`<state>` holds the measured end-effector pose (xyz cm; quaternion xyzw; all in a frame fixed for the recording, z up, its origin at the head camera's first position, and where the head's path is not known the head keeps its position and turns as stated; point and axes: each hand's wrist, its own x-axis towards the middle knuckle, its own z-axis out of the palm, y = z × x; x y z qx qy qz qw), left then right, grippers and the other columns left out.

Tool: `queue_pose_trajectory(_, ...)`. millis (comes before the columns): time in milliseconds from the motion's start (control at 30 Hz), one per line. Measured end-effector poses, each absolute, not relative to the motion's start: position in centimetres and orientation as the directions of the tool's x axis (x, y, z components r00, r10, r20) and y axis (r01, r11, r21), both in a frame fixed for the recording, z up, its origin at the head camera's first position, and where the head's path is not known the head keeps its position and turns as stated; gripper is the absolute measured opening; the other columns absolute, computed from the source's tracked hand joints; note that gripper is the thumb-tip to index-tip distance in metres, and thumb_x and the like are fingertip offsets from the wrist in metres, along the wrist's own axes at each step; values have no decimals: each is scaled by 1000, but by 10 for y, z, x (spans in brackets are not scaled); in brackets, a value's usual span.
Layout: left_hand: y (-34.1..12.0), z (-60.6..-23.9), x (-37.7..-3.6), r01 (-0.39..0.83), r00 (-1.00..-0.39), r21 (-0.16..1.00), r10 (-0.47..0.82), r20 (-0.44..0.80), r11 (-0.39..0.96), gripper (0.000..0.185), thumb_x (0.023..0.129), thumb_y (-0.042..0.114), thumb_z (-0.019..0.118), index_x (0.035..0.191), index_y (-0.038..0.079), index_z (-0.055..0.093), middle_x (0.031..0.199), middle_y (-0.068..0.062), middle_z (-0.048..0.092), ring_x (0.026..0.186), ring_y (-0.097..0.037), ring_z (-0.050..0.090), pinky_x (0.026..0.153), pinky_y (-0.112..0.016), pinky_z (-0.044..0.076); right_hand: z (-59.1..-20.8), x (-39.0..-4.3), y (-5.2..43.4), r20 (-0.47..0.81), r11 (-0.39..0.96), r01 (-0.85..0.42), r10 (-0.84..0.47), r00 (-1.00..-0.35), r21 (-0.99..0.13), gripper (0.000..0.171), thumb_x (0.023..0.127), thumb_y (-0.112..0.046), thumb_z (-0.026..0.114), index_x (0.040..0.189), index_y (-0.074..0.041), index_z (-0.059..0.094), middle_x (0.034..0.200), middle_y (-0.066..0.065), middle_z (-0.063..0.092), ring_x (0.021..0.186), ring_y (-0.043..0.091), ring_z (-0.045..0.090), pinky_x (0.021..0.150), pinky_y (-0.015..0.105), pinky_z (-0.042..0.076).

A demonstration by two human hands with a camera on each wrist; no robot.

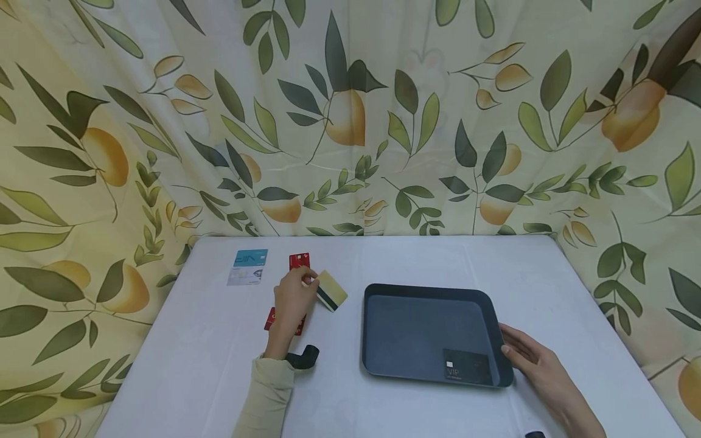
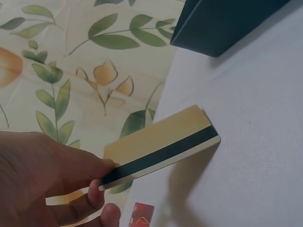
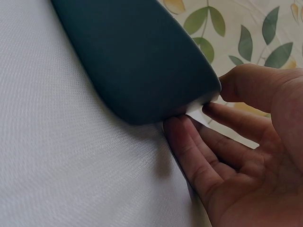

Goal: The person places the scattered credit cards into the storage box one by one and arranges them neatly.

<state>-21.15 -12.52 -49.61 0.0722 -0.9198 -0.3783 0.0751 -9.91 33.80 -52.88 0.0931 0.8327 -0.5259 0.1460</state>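
yellow card [image 1: 331, 290] is being pinched by the left hand [image 1: 292, 302]; right hand [image 1: 532, 354], fingers loosely straight, is touching the tray [image 1: 427, 293] corner.

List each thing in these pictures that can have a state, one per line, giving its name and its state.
Yellow card: lifted off the table, pinched by the left hand, dark stripe showing.
Black VIP card: lying flat in the tray's near right corner.
Dark tray: flat on the table, right hand at its near right corner.
Red card, blue card, pale card: flat on the white table.
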Motion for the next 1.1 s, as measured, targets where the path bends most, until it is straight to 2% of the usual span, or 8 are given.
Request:
queue_pose_trajectory(100,-127,-494,-209,-83,-978,721,-196,75,688,15,96,19,72,106,9,76,88,-6,67,77,-21,58,81,-43,38,-529,-99,337,-335,435,302,0,-942,-848,82,103,-49,60,163,-2,28,166,30,31,102,-33,43,91,6,48)
queue_pose_trajectory(267,-129,-491,-206,-78,-980,749,-188,63,658,14,96,18,71,105,8,75,88,-6,67,69,-18,55,66,-31,39,-529,-99,337,-328,444,295,1,-945,-846,82,104,-50,59,163,-2,28,165,30,32,102,-34,43,91,6,49)
queue_pose_trajectory(400,-131,-489,-202,-71,-984,781,-174,49,621,13,95,16,72,105,8,74,89,-7,67,66,-17,55,59,-27,40,-530,-99,337,-331,445,297,3,-944,-844,83,103,-51,59,163,-2,28,166,30,31,101,-34,42,91,6,48)
queue_pose_trajectory(767,-134,-490,-196,-77,-991,850,-133,-9,521,14,97,16,72,107,7,73,95,-10,66,75,-19,57,62,-27,45,-531,-99,339,-324,453,290,3,-946,-843,82,104,-50,59,163,-2,28,165,31,32,101,-34,42,90,6,49)
queue_pose_trajectory(1100,-135,-481,-188,-36,-995,888,-96,10,459,15,96,11,72,110,6,73,92,-9,64,77,-17,59,61,-22,45,-531,-100,339,-329,443,294,-2,-944,-847,82,104,-49,59,163,-1,27,165,31,31,101,-34,42,90,6,49)
